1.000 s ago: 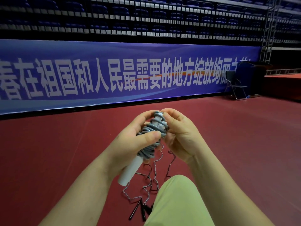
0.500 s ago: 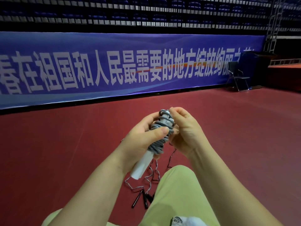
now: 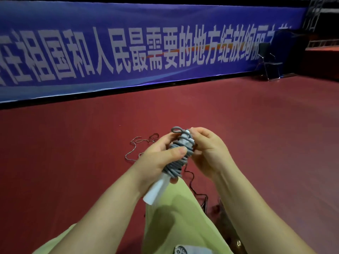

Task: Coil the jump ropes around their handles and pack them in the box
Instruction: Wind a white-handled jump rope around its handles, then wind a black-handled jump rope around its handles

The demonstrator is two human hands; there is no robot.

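A grey jump rope (image 3: 177,163) is wound in many turns around its white handles (image 3: 156,191), which stick out below the coil. My left hand (image 3: 157,160) grips the coil, thumb pressed across the turns. My right hand (image 3: 207,151) pinches the top end of the bundle, where a small grey loop (image 3: 177,130) stands up. Another thin dark rope (image 3: 194,187) trails loose over the red floor below and behind my hands. No box is in view.
I sit on a red sports floor (image 3: 256,125), my knee in light green trousers (image 3: 176,217) under my hands. A long blue banner (image 3: 146,43) runs along the back. A black folding chair (image 3: 268,61) stands at the far right beside a raised red platform (image 3: 322,59).
The view has tilted down and turned. A small grey loop now sticks up at the top of the coil, and my right hand's fingertips have shifted onto the bundle's upper end.
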